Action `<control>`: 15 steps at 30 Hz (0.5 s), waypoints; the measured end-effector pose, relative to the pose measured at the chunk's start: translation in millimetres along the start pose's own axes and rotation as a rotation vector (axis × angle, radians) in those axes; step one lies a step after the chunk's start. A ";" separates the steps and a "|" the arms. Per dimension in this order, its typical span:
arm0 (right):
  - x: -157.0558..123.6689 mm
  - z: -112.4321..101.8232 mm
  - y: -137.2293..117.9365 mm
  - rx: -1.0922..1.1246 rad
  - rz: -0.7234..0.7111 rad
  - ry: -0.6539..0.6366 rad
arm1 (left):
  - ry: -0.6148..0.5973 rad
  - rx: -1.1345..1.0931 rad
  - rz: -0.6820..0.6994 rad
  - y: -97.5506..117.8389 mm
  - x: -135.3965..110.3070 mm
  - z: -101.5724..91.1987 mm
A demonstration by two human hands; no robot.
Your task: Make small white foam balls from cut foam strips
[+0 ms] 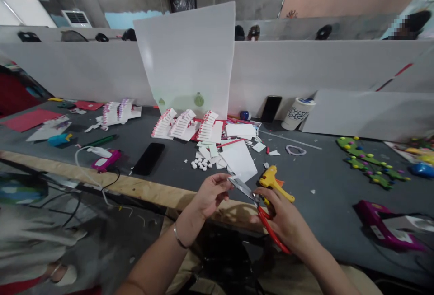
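Scissors (260,213) with red handles sit closed in the right hand (285,222), its fingers clamped around the grips, the blades pointing up and left across the body. The left hand (212,195) comes in from the other side, its fingers drawn together at the blade tips; whether they pinch a scrap there or only touch the steel, I cannot tell. Both forearms angle inward over the table's wooden edge (135,189), and a thin bangle (176,236) circles the left wrist. Just beyond the hands lie a yellow glue gun (271,182) and a white sheet (239,161), with white balls (200,164) in a small heap beside it. Cut strips and offcuts (230,148) scatter around them, so much cutting is done. Three red-edged white stacks (183,125) stand farther on, and more of the same lie to the left (118,112), while loose pieces remain unassembled. A pink glue gun (106,159) and a phone (148,158) rest left; a green dotted foam shape (369,161) lies right. Farthest back, a white board (185,55) leans against a partition (339,64), near a cup (298,113).
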State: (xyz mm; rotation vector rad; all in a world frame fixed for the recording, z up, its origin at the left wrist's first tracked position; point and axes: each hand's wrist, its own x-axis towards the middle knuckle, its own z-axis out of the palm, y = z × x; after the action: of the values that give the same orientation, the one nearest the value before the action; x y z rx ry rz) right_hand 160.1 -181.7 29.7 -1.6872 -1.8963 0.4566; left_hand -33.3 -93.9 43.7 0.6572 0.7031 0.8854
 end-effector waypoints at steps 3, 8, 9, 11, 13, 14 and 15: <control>-3.6 -1.4 -0.8 -0.025 -0.003 0.008 | 0.005 0.046 -0.001 -0.8 -1.5 0.9; -11.1 -2.9 -2.0 -0.122 0.004 0.048 | 0.020 0.084 0.009 -4.2 -2.1 2.5; -12.9 -2.3 -1.7 -0.140 0.004 0.058 | 0.022 0.088 0.010 -5.1 -1.9 3.1; -16.8 -0.1 -0.1 -0.182 0.000 0.085 | 0.032 0.095 0.014 -7.0 -1.5 4.4; -20.6 2.5 2.1 -0.253 0.003 0.116 | 0.045 0.104 0.019 -8.7 -1.5 5.6; -22.4 3.5 3.2 -0.296 0.009 0.127 | 0.051 0.109 0.021 -9.4 -1.7 6.0; -24.0 4.1 4.2 -0.333 0.015 0.129 | 0.057 0.115 0.023 -10.0 -2.0 6.3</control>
State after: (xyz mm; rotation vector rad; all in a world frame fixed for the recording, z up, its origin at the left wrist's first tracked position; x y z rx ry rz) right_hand 162.3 -204.2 19.8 -1.8893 -1.9455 0.0342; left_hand -24.9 -101.6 40.5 0.7464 0.8035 0.8924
